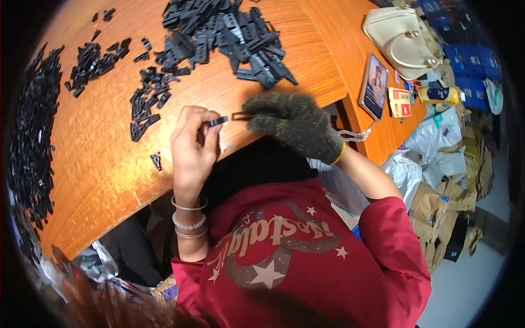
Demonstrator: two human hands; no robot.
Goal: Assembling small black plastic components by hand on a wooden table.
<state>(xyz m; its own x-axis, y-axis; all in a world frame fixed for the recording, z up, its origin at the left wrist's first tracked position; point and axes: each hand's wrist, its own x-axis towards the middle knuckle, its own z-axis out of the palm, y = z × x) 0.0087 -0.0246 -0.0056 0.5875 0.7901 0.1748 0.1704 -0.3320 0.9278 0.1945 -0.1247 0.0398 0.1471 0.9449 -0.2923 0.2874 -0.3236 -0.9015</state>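
Note:
My bare left hand (191,145), with bracelets at the wrist, pinches a small black plastic part (217,121) between thumb and fingertips. Facing it, my right hand (295,124) wears a dark knit glove with a yellow cuff edge. Its fingers are closed on a slim black plastic piece (239,116) with a slot-like opening at the exposed end; the rest is hidden in the glove. A narrow gap seems to separate the two parts. Left of my left hand, one loose small black part (156,161) lies on the wooden table (109,186).
Long black plastic pieces (219,38) are heaped at the far middle. Small black parts lie in clusters (149,93) and a long pile (35,131) at the left. On the right stand a cream handbag (402,41), a phone (374,86) and a bottle (442,95); bags (437,134) sit beyond.

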